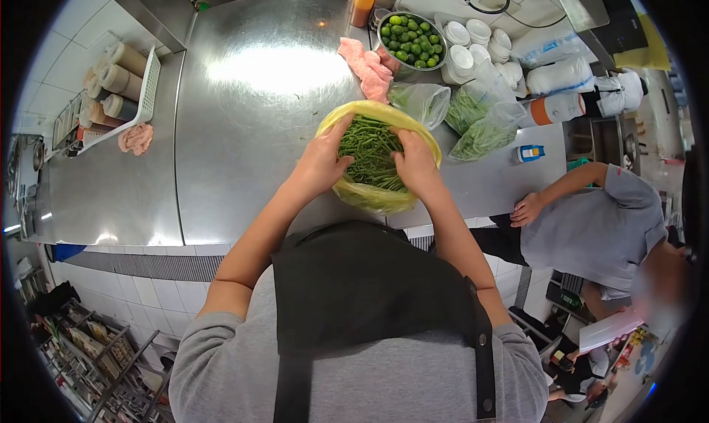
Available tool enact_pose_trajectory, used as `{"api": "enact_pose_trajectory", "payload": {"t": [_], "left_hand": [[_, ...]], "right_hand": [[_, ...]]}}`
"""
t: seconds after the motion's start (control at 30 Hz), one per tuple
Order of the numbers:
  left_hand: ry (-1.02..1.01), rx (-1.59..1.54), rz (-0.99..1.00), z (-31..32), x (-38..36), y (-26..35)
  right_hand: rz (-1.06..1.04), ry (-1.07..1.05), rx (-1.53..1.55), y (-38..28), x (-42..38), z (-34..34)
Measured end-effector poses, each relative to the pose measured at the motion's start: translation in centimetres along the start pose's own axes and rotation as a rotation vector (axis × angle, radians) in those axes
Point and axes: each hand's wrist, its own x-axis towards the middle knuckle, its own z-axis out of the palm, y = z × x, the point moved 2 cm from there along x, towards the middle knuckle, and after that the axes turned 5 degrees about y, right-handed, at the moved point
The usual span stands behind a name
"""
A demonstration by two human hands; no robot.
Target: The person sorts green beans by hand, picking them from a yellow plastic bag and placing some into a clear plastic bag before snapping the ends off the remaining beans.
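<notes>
While the yellow plastic bag (373, 195) sits open on the steel counter (244, 128), the left hand (323, 159) and right hand (415, 163) each grasp its rim, keeping the green beans (371, 151) inside.

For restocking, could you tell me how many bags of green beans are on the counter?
3: the yellow bag under both hands, and two clear bags right of it. Another clear bag's contents are unclear.

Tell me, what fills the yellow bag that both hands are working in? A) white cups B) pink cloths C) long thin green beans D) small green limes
C: the left hand and right hand sit at the mouth of the yellow bag, which is packed with long thin green beans; the limes are in a metal bowl farther back.
</notes>
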Motion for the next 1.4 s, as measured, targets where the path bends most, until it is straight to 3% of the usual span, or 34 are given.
{"api": "enact_pose_trajectory", "payload": {"t": [0.07,0.17,0.23,0.4,0.5,0.57,0.63,0.8,0.97,1.1,1.3,1.37,1.4], "left_hand": [[0.002,0.019,-0.002,0.3,0.4,0.8],[-0.011,-0.04,0.012,0.9,0.8,1.6],[-0.084,-0.094,-0.112,1.5,0.5,1.3],[-0.041,-0.092,-0.079,2.7,-0.7,-0.7],[-0.025,-0.129,-0.069,2.7,-1.2,-1.1],[-0.048,-0.182,-0.081,2.7,-1.3,-0.2],[0.032,-0.342,-0.055,2.2,-1.2,2.0],[0.054,-0.297,-0.064,2.2,-0.6,3.4],[0.006,-0.184,-0.083,1.3,-0.6,2.9],[0.004,-0.181,-0.114,0.2,-1.0,3.1],[-0.014,-0.2,-0.072,0.6,-1.2,3.5],[-0.029,-0.214,-0.072,0.7,-1.0,3.5],[-0.084,-0.404,-0.191,0.9,-0.9,3.3]], "right_hand": [[-0.029,0.189,-0.038,2.0,1.5,1.6],[0.013,0.172,0.007,2.0,2.4,2.2],[0.014,0.137,0.003,0.3,2.2,1.5],[-0.064,0.133,0.008,-0.5,1.2,1.7],[-0.047,0.125,0.227,-2.5,0.2,-0.3],[-0.07,0.262,0.346,-4.0,-0.7,-2.2],[-0.046,0.262,0.458,-5.0,-1.3,-3.3],[-0.024,0.204,0.728,-3.9,-1.8,-2.9],[0.213,0.122,0.81,-1.2,-2.0,-2.8],[0.286,0.062,0.817,-1.2,-2.6,-3.2],[0.124,0.074,0.865,-2.8,-2.8,-2.9],[0.018,0.165,0.819,-2.9,-2.4,-2.8],[0.013,0.169,0.818,-3.2,-2.1,-2.9]]}}
